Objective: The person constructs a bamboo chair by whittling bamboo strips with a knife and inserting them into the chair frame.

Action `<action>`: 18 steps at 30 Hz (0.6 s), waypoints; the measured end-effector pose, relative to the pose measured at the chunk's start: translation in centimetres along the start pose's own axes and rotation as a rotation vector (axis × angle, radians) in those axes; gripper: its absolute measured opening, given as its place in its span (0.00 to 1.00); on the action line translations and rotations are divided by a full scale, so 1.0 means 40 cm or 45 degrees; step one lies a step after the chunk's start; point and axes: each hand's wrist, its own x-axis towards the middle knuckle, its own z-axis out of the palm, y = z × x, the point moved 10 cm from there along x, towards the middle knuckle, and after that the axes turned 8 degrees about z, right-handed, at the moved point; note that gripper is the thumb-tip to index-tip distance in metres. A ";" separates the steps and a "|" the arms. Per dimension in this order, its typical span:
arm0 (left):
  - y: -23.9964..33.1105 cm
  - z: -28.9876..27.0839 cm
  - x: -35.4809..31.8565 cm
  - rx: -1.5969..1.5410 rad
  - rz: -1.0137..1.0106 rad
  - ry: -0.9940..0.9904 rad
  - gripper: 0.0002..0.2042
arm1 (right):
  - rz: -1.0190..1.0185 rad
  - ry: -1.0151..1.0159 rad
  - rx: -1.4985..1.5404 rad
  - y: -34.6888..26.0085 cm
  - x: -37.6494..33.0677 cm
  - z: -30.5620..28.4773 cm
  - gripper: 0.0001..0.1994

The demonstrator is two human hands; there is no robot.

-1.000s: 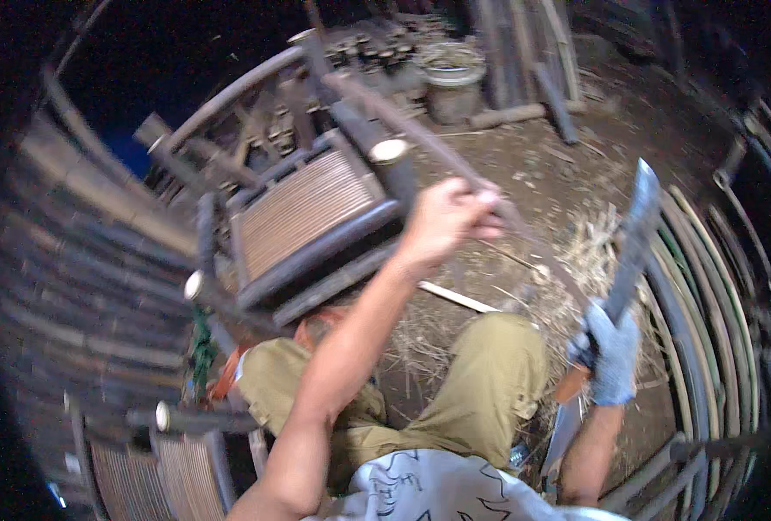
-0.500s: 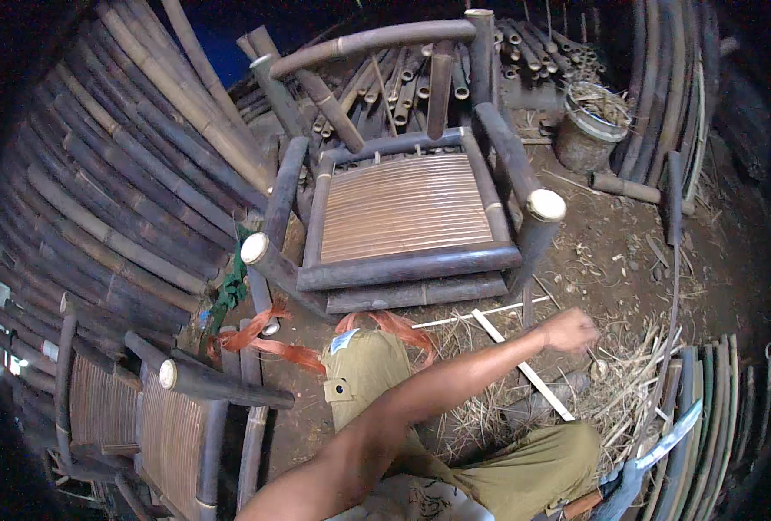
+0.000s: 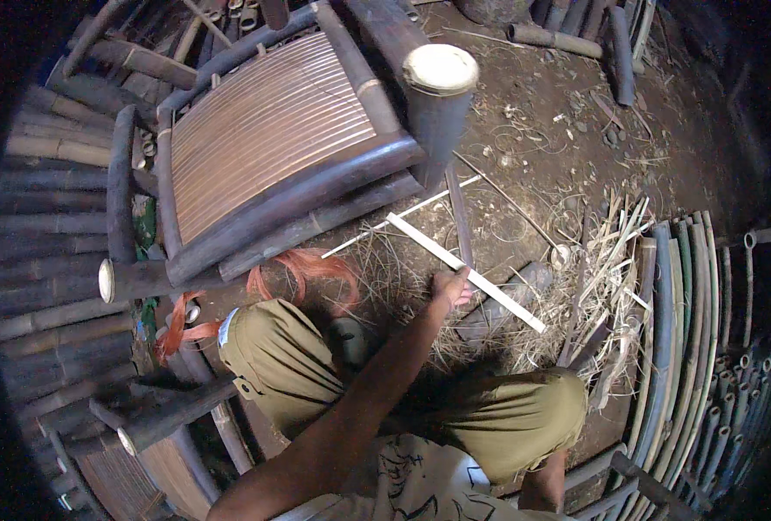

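Before the chair: left hand at pale strip.
Its long axis slants away from the chair; left grasp I cannot tell; right hand hidden.

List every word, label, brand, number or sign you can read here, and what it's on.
None can be read.
Shirt: dark line marks, too unclear to make out as words.
Blue-and-white patch on the left knee of the trousers: too small to tell whether it bears text.
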 end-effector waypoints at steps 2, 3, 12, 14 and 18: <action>-0.003 0.019 0.016 0.075 0.018 0.045 0.17 | 0.005 0.029 -0.002 0.017 -0.011 -0.013 0.09; -0.005 0.006 0.042 0.063 0.046 0.044 0.16 | 0.005 0.015 -0.007 0.016 -0.011 0.003 0.08; 0.144 0.080 -0.028 1.331 0.389 0.093 0.20 | -0.080 -0.043 0.009 -0.075 -0.037 0.038 0.08; 0.241 0.275 -0.164 1.471 0.762 -0.321 0.19 | -0.067 -0.082 0.106 -0.159 -0.091 0.060 0.07; 0.350 0.579 -0.419 0.448 0.644 -1.010 0.20 | -0.109 -0.353 0.470 -0.329 -0.221 0.184 0.11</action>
